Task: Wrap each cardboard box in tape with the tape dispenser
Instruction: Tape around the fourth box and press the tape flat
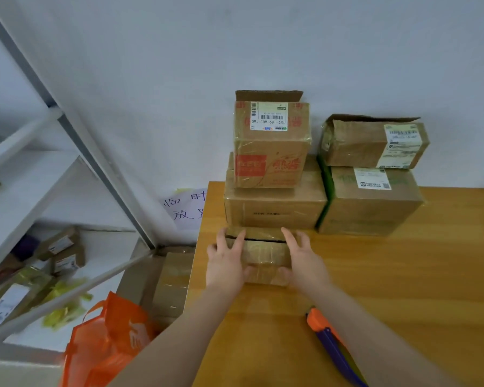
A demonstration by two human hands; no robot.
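- Head view: the left hand (pixel 226 263) and right hand (pixel 305 262) clasp the two ends of a small cardboard box (pixel 264 255). Fingers lie over its top and thumbs press its near face.
- The box sits on the table (pixel 403 275) between the palms. Its long axis runs from one hand to the other, and its broad top faces up. A dark gap crosses the top just beyond the fingertips, probably a flap not yet sealed.
- Just past the fingertips stands a stack: the lower box (pixel 274 210) with the labelled box (pixel 271 146) on it. Whether the held box touches the stack cannot be told.
- Risk: pushing forward could nudge the stack and tip the labelled box.
- Risk: the table's edge lies just outside the left hand, so a slide that way could drop the box.
- The tape dispenser (pixel 329 340) lies beside the right forearm, its orange head toward the hands. A sweeping arm could knock it.
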